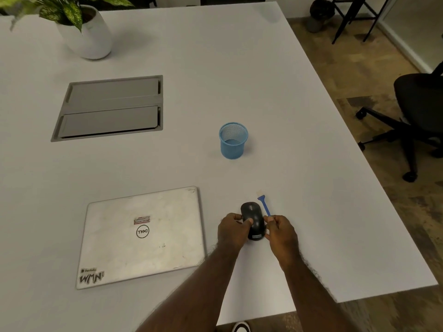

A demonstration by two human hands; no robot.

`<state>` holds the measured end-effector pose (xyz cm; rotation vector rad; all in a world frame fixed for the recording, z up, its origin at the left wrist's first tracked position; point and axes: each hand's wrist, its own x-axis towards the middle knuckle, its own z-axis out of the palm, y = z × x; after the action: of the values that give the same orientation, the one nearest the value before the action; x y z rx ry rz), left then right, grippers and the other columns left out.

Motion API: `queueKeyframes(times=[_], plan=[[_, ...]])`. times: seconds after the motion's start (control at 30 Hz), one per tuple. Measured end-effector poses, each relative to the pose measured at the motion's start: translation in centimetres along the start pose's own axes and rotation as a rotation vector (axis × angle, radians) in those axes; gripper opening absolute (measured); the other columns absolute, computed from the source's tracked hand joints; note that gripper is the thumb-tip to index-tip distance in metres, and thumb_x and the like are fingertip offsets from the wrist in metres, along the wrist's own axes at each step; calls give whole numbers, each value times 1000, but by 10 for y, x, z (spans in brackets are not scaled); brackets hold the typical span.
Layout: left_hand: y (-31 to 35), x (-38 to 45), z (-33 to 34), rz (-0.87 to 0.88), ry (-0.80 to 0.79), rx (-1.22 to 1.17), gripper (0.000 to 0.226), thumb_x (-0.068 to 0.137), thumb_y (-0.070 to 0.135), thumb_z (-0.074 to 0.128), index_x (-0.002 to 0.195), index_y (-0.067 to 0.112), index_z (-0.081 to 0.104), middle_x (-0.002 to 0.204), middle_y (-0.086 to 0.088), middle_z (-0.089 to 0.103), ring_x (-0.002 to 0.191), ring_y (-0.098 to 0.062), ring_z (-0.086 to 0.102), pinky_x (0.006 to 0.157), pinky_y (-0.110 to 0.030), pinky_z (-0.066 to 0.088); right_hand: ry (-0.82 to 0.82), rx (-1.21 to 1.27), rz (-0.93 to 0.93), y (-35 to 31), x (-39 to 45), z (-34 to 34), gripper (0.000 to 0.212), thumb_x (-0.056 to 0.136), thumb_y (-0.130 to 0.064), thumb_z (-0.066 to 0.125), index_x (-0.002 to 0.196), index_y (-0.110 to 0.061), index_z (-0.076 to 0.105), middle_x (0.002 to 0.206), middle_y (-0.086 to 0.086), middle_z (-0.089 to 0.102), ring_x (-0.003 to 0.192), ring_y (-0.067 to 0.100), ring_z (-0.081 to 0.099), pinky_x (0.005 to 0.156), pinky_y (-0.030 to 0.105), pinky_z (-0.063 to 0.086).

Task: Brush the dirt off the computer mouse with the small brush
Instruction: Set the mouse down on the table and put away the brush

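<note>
Low and right of centre in the frame, we see a black computer mouse (253, 221) lying on a white tabletop (299, 164), its scroll wheel pointing toward the upper part of the frame. The left hand (233, 230) holds the mouse by its left flank, thumb curled over the top of the shell. The right hand (280, 230) pinches the lower end of a small brush (264, 205) between thumb and fingers; its blue handle runs up and slightly left, touching or just beside the mouse's right flank, and ends in pale bristles. So each grip is closed on a thing: left on the mouse, right on the brush.

We judge the mouse light, rigid and smooth-shelled, likely to skid on this tabletop unless it is braced by its sides, as the left hand braces it now. The buttons and wheel would give under pressure, so the flanks look the safer hold. The brush looks thin and very light, with soft bristles; a hold low on the handle should allow flicking strokes.

Above, near the frame's centre, stands a blue mesh cup (233, 140). To the left lies a closed silver laptop (141, 236).
</note>
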<state>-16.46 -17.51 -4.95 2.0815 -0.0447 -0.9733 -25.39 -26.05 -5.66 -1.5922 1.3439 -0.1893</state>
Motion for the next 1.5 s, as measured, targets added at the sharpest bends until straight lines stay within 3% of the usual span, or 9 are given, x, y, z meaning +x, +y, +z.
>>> queueKeyframes(times=[0.17,0.23,0.43,0.57,0.67,0.83,1.1,1.27,1.5], plan=[[-2,-6,-18,119,51,102,23,92,31,59,110,17,64,108,0,67,85,-7,58,68,-8,41,65,-5,-63,-5,0,-22,22,95,-25,55,100,-9,69,92,7,69,86,27,65,84,49,55],[-6,-10,-34,221,114,163,19,93,23,57,109,18,65,107,1,65,89,-7,58,69,-5,37,102,-12,-86,-12,1,-31,19,92,-24,58,92,-12,73,84,2,71,81,26,66,80,46,56],[-17,-12,-91,545,373,559,33,82,16,63,114,15,69,114,-4,66,107,-25,61,92,-34,47,152,-26,-205,-61,9,-44,23,88,-29,66,103,-13,75,83,-2,71,77,17,65,74,34,55],[-25,-4,-126,516,461,794,47,72,18,69,119,10,69,129,-15,64,121,-36,60,98,-57,45,163,-15,-272,-106,19,-39,18,84,-28,71,96,-15,75,80,-6,69,76,14,65,64,18,46],[-33,4,-150,476,404,938,55,75,25,60,128,8,63,141,-19,55,130,-40,52,98,-65,41,193,-59,-316,-141,28,-29,16,84,-29,69,93,-17,74,81,-2,71,77,17,66,61,20,45],[-49,24,-180,421,361,1013,59,88,35,41,141,10,51,153,-17,38,140,-41,38,101,-69,34,258,-209,-399,-187,46,-5,26,90,-30,57,105,-17,74,101,6,74,92,28,67,77,30,51],[-69,52,-203,348,267,1036,77,85,53,-2,157,24,6,165,-5,-6,152,-31,-2,113,-64,14,288,-506,-366,-217,76,27,31,94,-30,47,100,-13,73,97,10,73,75,25,59,63,25,41],[-66,56,-208,377,255,1011,69,92,48,15,154,19,25,163,-10,13,149,-36,17,107,-68,25,266,-664,-352,-223,87,44,32,94,-30,47,106,-16,73,105,10,72,94,33,66,69,29,45],[-79,64,-207,343,210,999,64,99,44,32,156,22,12,164,-7,-4,152,-32,2,111,-67,15,241,-733,-381,-215,90,63,32,96,-26,43,105,-14,70,107,10,71,95,33,65,72,32,49]])
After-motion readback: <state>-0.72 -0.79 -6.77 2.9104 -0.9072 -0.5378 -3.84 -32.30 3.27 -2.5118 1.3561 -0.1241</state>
